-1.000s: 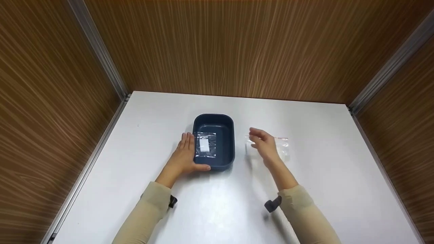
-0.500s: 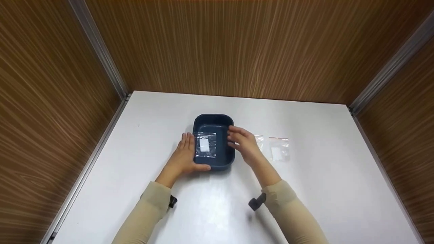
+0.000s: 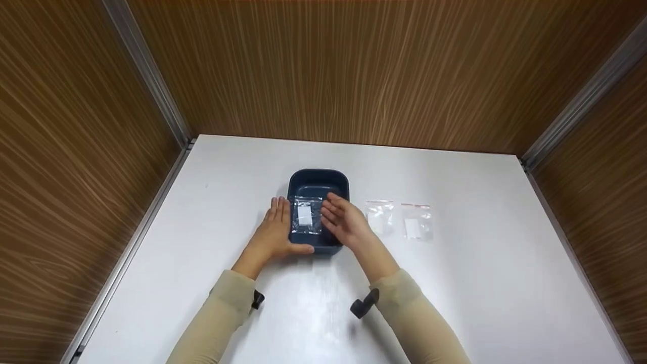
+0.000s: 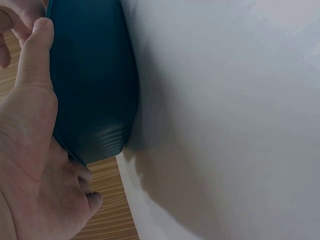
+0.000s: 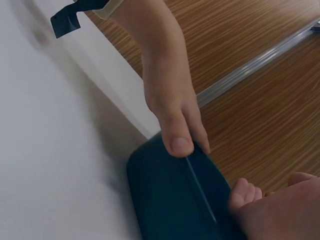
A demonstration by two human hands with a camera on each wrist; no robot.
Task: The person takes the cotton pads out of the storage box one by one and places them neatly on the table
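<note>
A dark blue rectangular box [image 3: 336,194] sits on the white table. Inside it, toward the left wall, lies a clear zip bag [image 3: 314,222] with a white piece in it. My left hand [image 3: 273,237] rests against the box's near left corner, fingers straight along the left rim and thumb on the near rim. Over the right side of the box, my right hand [image 3: 345,221] has loosely bent fingers beside the bag; no held thing shows. In the right wrist view, part of my right hand [image 5: 285,210] appears at the box's edge.
Two more clear zip bags lie right of the box: the nearer one [image 3: 380,217] and a farther one [image 3: 418,222] with a white piece. Wood-grain panels [image 3: 323,71] enclose the table's back and sides.
My right hand has moved left from above the zip bags on the table to over the box, turning its palm inward. My left hand, the box and the bag inside have stayed put.
</note>
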